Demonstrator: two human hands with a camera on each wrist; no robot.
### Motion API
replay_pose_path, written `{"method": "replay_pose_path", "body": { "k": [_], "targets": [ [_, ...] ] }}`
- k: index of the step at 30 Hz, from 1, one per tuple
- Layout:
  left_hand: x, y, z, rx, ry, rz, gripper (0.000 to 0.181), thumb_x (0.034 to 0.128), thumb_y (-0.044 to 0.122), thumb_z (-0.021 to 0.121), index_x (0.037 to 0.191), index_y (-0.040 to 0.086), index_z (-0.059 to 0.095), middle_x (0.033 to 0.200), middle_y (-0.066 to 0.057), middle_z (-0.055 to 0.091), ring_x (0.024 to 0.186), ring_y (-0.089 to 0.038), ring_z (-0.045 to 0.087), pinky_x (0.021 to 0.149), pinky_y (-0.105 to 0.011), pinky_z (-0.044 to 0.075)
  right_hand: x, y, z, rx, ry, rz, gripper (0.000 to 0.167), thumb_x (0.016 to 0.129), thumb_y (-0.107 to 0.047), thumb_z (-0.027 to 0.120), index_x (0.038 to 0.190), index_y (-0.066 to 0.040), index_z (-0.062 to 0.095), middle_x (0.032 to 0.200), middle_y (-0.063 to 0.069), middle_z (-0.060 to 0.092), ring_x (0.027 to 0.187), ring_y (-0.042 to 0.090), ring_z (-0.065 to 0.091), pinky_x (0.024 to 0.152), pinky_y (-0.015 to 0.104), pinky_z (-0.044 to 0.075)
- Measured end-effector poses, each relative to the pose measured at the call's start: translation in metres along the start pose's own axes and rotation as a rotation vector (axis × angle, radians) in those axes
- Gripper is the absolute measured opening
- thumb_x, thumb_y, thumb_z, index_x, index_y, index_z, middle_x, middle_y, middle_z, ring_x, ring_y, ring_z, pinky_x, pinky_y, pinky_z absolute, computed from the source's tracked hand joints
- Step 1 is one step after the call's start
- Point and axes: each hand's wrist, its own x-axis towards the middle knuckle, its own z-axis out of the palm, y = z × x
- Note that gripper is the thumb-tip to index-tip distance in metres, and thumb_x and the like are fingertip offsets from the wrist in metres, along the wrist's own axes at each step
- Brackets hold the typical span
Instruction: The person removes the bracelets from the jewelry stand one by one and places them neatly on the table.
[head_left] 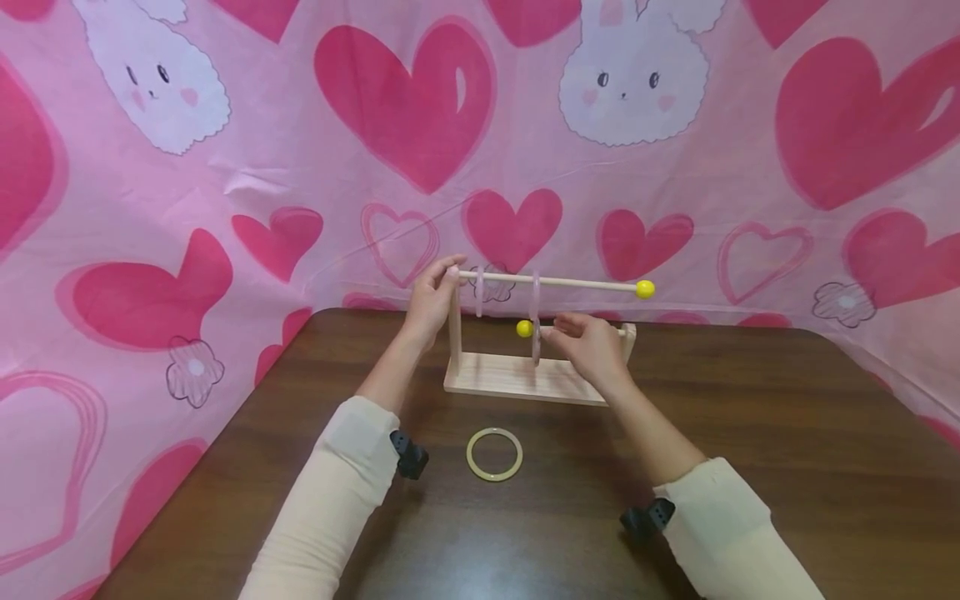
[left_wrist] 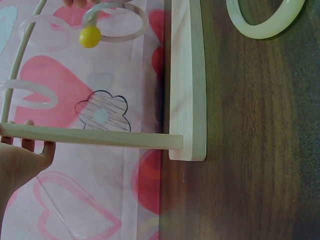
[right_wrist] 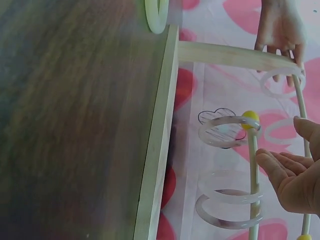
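Observation:
A pale wooden ring stand (head_left: 517, 377) has two rods at different heights, each tipped with a yellow ball. My left hand (head_left: 431, 304) grips the top of its left post, where the upper rod (head_left: 577, 283) starts. Two translucent rings, one of them a pale ring (right_wrist: 282, 82) near that post, hang on the upper rod. Beside the lower rod (right_wrist: 253, 175) my right hand (head_left: 592, 346) has its thumb and fingers apart, with nothing seen between them. Near the lower rod's yellow ball (head_left: 524, 328) hangs a marbled ring (right_wrist: 230, 131); two further rings hang farther along.
A yellowish ring (head_left: 494, 455) lies flat on the dark wooden table (head_left: 555, 533), in front of the stand. Behind the table hangs a pink cloth (head_left: 285, 167) printed with hearts and rabbits.

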Motion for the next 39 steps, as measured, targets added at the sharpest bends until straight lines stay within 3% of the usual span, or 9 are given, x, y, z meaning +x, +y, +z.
{"method": "replay_pose_path", "body": {
  "k": [10, 19, 30, 39],
  "targets": [
    [-0.003, 0.0, 0.001, -0.032, 0.012, 0.045, 0.026, 0.0975, 0.013, 0.046, 0.118, 0.011, 0.061, 0.116, -0.01, 0.061, 0.097, -0.022, 0.059, 0.088, -0.035, 0.042, 0.008, -0.002, 0.005, -0.003, 0.016, -0.003, 0.055, 0.083, -0.035, 0.068, 0.123, 0.0, 0.058, 0.113, 0.011, 0.064, 0.104, 0.025, 0.06, 0.09, 0.04, 0.043],
    [-0.001, -0.001, 0.002, -0.04, 0.002, 0.015, 0.03, 0.0983, 0.012, 0.043, 0.125, 0.004, 0.055, 0.127, -0.015, 0.053, 0.103, -0.029, 0.056, 0.094, -0.038, 0.038, 0.013, -0.008, 0.009, 0.057, 0.072, 0.027, 0.054, 0.08, -0.037, 0.071, 0.12, -0.002, 0.061, 0.107, 0.007, 0.067, 0.102, 0.022, 0.061, 0.087, 0.037, 0.045],
    [0.0, -0.002, 0.002, -0.035, 0.007, 0.012, 0.029, 0.0981, 0.011, 0.044, 0.124, 0.005, 0.056, 0.126, -0.01, 0.055, 0.104, -0.029, 0.056, 0.094, -0.037, 0.039, 0.014, -0.014, 0.011, 0.114, 0.1, 0.003, 0.041, 0.084, -0.025, 0.069, 0.117, -0.001, 0.063, 0.105, 0.011, 0.066, 0.1, 0.024, 0.062, 0.086, 0.036, 0.046],
    [-0.001, -0.003, 0.002, -0.056, 0.003, -0.002, 0.029, 0.0982, 0.013, 0.044, 0.124, 0.006, 0.056, 0.119, -0.017, 0.056, 0.108, -0.036, 0.053, 0.089, -0.04, 0.04, 0.013, -0.012, 0.013, 0.108, 0.173, -0.062, 0.027, 0.086, -0.013, 0.065, 0.108, 0.002, 0.067, 0.098, 0.017, 0.067, 0.095, 0.026, 0.064, 0.083, 0.038, 0.048]
  ]
}}
